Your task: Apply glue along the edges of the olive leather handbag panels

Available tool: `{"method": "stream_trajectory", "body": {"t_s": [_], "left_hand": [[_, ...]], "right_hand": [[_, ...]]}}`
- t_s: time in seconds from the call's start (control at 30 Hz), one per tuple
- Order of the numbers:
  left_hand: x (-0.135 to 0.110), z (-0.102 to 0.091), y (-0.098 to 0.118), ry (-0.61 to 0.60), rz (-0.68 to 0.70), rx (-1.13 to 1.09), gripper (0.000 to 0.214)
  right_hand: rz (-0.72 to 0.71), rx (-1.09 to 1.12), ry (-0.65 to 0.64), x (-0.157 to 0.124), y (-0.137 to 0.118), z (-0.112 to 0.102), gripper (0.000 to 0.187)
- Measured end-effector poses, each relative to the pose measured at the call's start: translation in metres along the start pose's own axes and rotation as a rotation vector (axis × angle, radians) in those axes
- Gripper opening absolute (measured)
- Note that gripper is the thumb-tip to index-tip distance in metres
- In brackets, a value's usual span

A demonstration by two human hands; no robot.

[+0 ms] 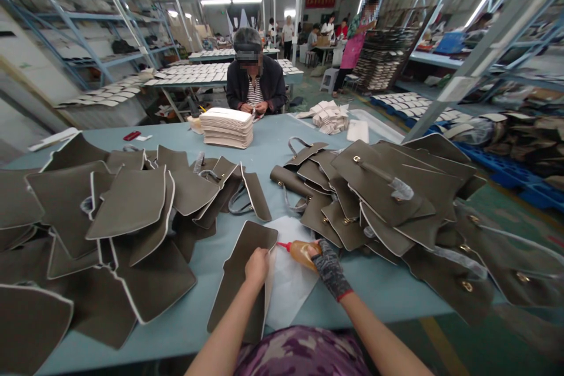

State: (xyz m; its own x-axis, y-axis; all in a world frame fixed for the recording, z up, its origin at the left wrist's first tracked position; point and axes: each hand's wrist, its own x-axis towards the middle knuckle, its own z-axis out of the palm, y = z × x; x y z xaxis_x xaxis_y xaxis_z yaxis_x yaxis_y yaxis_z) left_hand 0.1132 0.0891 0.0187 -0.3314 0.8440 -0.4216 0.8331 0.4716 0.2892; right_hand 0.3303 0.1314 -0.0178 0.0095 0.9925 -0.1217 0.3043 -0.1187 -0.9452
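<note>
A light blue table (273,147) is seen filling the middle of the frame. Grey-brown leather panels (127,202) are heaped at the left, strapped panels (388,188) at the right. A white sheet (291,282) is laid at lower centre, under one panel (240,270). Cream pieces (227,126) are stacked at upper centre.

We see through one camera worn on the head, tilted forward and down over the tabletop (273,135). Our hands sit close at 6 o'clock; a seated person (255,85) faces us at 12, farther off.
</note>
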Motion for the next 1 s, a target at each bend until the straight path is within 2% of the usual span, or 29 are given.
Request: {"method": "stream_trajectory", "body": {"t_s": [0.27,0.53,0.87,1.0], "left_hand": [[0.002,0.002,-0.001,0.009,0.021,0.015,0.038],[-0.001,-0.001,0.001,-0.012,0.014,0.029,0.04],[-0.005,-0.003,0.003,0.012,0.038,0.052,0.037],[-0.004,-0.002,0.002,0.019,0.034,0.053,0.036]], "right_hand": [[-0.05,-0.133,-0.064,0.006,-0.004,-0.003,0.041],[-0.03,-0.122,-0.08,0.006,-0.005,-0.004,0.037],[0.008,-0.073,-0.107,-0.02,-0.011,-0.012,0.034],[0.07,-0.006,-0.079,-0.033,-0.014,-0.014,0.031]]}}
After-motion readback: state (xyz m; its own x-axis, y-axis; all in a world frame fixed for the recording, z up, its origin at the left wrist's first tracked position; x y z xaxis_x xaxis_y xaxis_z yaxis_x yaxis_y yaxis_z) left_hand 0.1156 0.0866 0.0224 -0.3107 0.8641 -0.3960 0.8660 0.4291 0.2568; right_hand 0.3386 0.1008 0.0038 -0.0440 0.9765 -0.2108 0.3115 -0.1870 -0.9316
